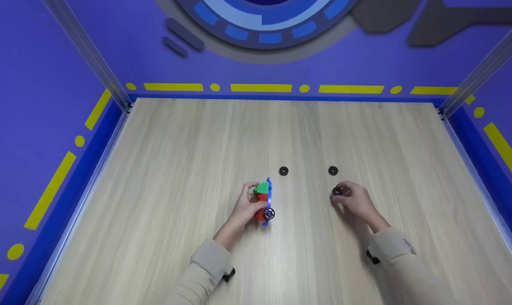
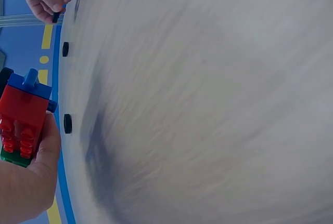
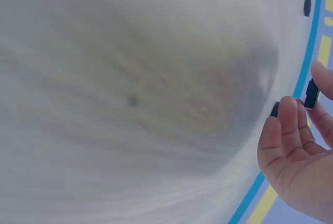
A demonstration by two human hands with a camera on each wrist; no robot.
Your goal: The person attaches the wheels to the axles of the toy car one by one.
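My left hand point(image 1: 244, 208) grips a toy car point(image 1: 262, 198) made of red and green building bricks on a blue base. The car is turned on its side, and one black wheel point(image 1: 269, 213) is fitted near its closer end. In the left wrist view, the red bricks point(image 2: 23, 107) show their studs, with the thumb along one side. Over to the right, my right hand point(image 1: 357, 203) pinches a loose black wheel point(image 1: 336, 191) between thumb and fingertips. The right wrist view shows this small wheel point(image 3: 311, 94) edge-on, with the other fingers loosely bent.
Two more black wheels lie flat on the wooden table beyond the hands, a left one point(image 1: 283, 171) and a right one point(image 1: 333, 170). Blue-purple panels point(image 1: 256, 72) with yellow markings stand at the table's back and sides.
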